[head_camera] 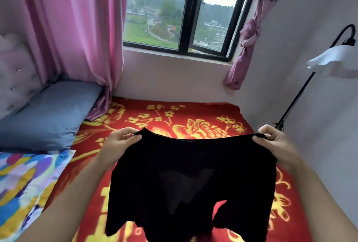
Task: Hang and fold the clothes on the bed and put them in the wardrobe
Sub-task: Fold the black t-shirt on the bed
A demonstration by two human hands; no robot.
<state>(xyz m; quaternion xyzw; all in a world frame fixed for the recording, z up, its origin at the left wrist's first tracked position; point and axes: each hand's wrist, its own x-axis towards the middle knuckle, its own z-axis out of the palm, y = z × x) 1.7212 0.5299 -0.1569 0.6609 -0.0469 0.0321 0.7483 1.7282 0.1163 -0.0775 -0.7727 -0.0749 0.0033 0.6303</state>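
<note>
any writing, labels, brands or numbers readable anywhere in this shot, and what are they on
None can be read.
black garment, pinched by the left hand and right hand: no label or print shows.
red blanket: blocky yellow shapes left of the garment may be a character, mostly covered, unreadable.
buildings outside the window: too small for any sign.
</note>
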